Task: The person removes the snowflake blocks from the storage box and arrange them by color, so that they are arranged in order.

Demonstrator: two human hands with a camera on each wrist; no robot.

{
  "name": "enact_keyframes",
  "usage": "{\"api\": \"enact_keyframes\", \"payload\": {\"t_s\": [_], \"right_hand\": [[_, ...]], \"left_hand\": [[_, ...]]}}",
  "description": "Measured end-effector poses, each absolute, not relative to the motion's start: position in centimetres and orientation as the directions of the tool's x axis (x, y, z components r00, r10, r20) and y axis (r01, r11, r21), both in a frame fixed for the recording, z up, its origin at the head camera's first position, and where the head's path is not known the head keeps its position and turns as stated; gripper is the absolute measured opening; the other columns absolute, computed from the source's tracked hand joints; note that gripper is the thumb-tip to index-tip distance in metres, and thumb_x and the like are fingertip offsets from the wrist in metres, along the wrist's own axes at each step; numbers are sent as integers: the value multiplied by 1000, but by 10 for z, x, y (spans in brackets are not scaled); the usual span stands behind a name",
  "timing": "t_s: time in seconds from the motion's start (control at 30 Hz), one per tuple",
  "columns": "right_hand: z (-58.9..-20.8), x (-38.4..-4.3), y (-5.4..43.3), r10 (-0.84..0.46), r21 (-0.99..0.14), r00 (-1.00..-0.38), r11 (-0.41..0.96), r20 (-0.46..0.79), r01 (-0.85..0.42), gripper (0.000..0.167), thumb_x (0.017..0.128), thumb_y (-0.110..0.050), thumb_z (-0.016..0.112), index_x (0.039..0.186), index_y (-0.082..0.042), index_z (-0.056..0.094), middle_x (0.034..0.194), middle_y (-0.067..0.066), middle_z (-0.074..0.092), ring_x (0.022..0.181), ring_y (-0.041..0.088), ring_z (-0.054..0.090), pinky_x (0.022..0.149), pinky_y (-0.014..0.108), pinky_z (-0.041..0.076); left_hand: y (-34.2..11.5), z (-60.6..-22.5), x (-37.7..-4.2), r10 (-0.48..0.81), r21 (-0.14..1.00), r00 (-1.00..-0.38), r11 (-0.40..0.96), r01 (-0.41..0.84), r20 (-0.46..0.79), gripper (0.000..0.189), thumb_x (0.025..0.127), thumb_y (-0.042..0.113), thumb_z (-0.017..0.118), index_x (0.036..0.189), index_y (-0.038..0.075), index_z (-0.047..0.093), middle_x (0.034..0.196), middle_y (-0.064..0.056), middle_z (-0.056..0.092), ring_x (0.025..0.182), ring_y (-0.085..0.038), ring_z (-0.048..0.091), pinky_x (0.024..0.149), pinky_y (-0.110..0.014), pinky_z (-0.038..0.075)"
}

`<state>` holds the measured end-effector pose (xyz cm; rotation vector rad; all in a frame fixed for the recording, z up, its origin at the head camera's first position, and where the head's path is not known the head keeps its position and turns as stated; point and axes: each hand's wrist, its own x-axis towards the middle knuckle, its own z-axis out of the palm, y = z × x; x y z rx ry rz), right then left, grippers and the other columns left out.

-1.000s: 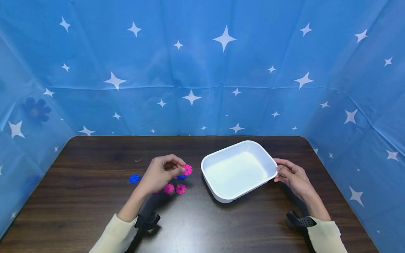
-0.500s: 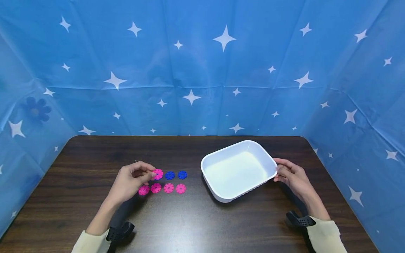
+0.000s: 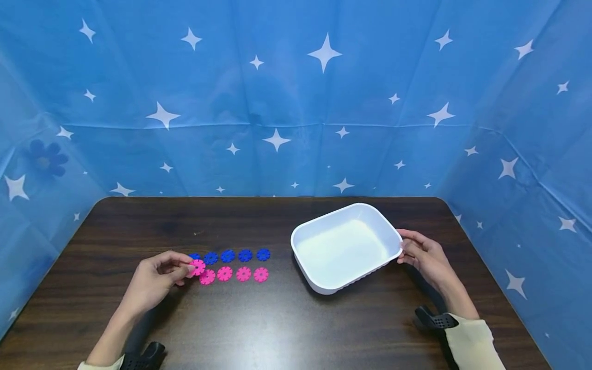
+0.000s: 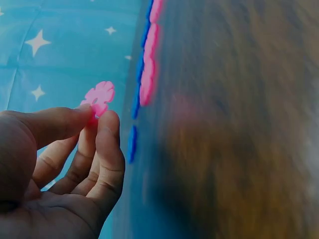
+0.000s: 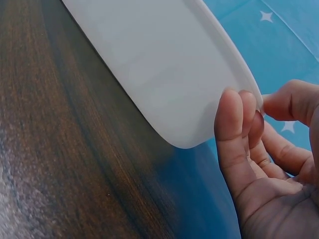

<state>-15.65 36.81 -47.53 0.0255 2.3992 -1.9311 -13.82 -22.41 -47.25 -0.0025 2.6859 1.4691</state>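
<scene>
Between thumb and fingertips my left hand [image 3: 154, 280] pinches a pink flower-shaped plastic disc [image 3: 199, 266]. The same pink disc [image 4: 101, 94] is held clear of the tabletop in the left wrist view. In the head view it overlaps the left end of two rows: several blue discs [image 3: 227, 256] at the back and several pink discs [image 3: 243, 274] in front. The leftmost blue disc is partly covered. My right hand [image 3: 430, 262] grips the right corner of a white plastic tray [image 3: 324, 282]; the right wrist view has its fingers [image 5: 231, 117] against the tray's outer wall.
Everything stands on a dark wood-grain table [image 3: 259, 329]. The tray sits to the right of the disc rows, turned at an angle, with its bare floor visible. A blue star-patterned cloth [image 3: 277, 92] hangs behind the table and along both sides.
My left hand has travelled left along the rows with the pink disc, from their right end to their left end, uncovering the blue discs. The right hand and the tray have stayed put.
</scene>
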Motion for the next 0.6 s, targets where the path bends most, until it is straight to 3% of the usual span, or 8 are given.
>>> {"api": "enact_keyframes", "payload": {"t_s": [0.33,0.6], "right_hand": [[-475,-153,378,-16,-973,-999,226,-51,46,53,104,-26,62,146,3,47,112,-5,67,85,10,68,80,25,61],[-477,-152,377,-22,-971,-998,232,-54,48,52,105,-24,61,146,4,46,111,-5,67,85,11,69,80,26,62]], "left_hand": [[-221,-480,-136,16,823,-992,560,-92,-122,19,99,9,66,115,0,71,99,-13,73,76,-15,71,65,-29,59],[-219,-477,-136,-47,744,-983,647,-167,-180,12,97,4,64,105,-1,71,80,-9,71,69,-18,65,58,-30,56]]}}
